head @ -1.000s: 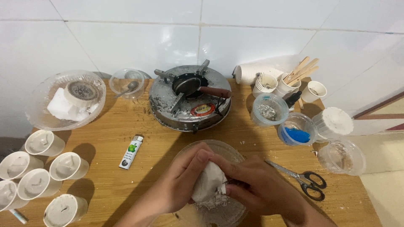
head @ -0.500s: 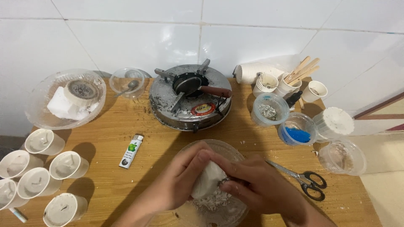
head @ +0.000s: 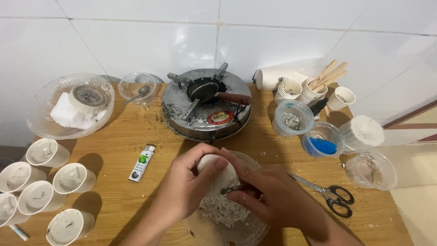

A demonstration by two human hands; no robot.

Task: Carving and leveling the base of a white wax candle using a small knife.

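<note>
My left hand grips a white lump of wax over a clear glass bowl near the table's front edge. White shavings lie piled in the bowl under the lump. My right hand holds a small dark blade pressed against the lump's lower side. Both hands hang over the bowl and hide most of it.
A round metal stove with a small pan stands behind the bowl. Scissors lie to the right, a lighter to the left. Several white wax-filled cups sit at far left. Plastic containers, paper cups and wooden sticks crowd the back right.
The white lump has turned a little in my left hand and my right hand has shifted against it. More shavings lie in the bowl.
</note>
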